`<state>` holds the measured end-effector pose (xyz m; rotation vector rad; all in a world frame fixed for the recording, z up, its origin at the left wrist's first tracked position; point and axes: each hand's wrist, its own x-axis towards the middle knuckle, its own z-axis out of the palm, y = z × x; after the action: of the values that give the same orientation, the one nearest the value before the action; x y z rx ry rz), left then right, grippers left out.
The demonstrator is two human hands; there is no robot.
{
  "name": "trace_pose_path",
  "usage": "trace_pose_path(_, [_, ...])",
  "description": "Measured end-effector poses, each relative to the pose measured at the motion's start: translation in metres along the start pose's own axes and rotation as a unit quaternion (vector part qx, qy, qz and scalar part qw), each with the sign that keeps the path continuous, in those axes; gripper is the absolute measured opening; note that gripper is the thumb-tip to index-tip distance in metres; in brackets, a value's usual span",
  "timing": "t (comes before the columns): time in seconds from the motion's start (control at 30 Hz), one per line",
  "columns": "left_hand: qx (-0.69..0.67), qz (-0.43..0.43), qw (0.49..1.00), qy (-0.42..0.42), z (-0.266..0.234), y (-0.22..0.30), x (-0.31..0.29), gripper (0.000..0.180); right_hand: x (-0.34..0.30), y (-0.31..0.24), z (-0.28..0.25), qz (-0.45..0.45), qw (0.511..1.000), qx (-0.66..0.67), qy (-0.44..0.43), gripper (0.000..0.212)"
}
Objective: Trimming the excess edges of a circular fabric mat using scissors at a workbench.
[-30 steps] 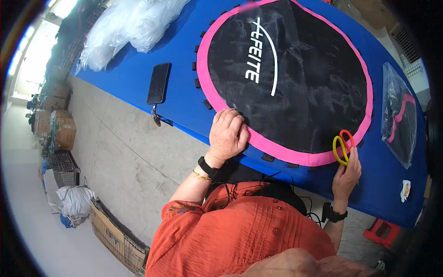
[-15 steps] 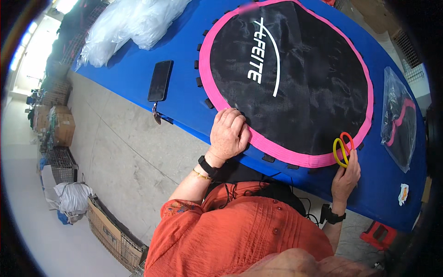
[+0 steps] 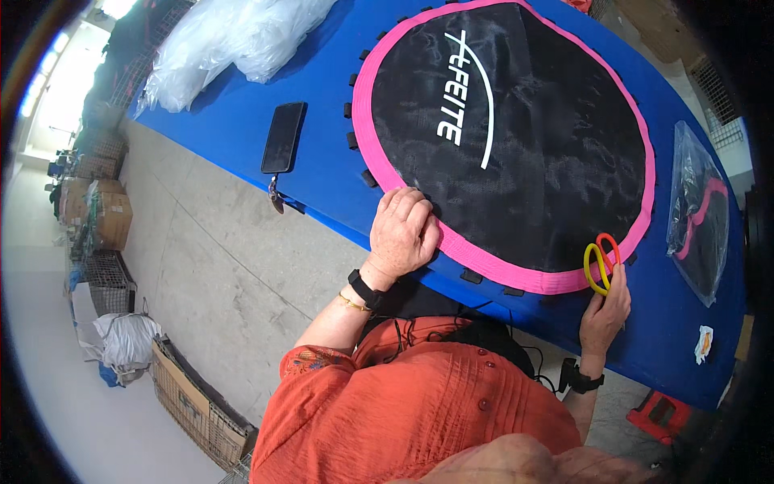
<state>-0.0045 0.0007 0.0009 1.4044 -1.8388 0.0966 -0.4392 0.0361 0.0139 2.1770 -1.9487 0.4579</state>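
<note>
A round black mesh trampoline mat (image 3: pixel 548 137) with a pink border and white lettering lies flat, small black loops (image 3: pixel 352 141) sticking out around its rim. At its near left edge my left hand (image 3: pixel 403 232) is closed, fingers curled over the pink border (image 3: pixel 500 266). My right hand (image 3: pixel 606 310) grips scissors with one yellow and one red handle loop (image 3: pixel 598 266) at the near right edge. These loops point away from me over the border; the blades are hidden by the hand.
A blue table (image 3: pixel 330 177) carries the mat. On it lie a black phone (image 3: pixel 284 137) with a strap, crumpled clear plastic (image 3: pixel 242 48), a bagged black-and-pink piece (image 3: pixel 697 218) and a small white-and-orange packet (image 3: pixel 704 344). A red stool (image 3: pixel 659 415) stands below at right.
The whole view has shifted slightly. Both hands keep their places at the mat's edge, with the scissors still in the right.
</note>
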Motion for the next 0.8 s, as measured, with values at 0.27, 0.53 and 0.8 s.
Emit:
trace_pose_path(0.27, [-0.009,-0.002,1.000,-0.013,0.0006,-0.0017,-0.0008,0.022,0.0018,0.0004,-0.0014,-0.009,1.000,0.007,0.007,0.062])
trace_pose_path(0.53, [-0.003,-0.002,1.000,-0.013,0.0007,-0.0021,-0.0020,0.022,0.0005,0.0008,0.0009,-0.010,1.000,0.003,0.009,0.062])
trace_pose_path(0.8, [-0.010,-0.003,1.000,-0.003,-0.0005,0.0000,0.0003,0.020,-0.0027,0.0045,0.0027,0.006,1.000,0.004,-0.021,0.062])
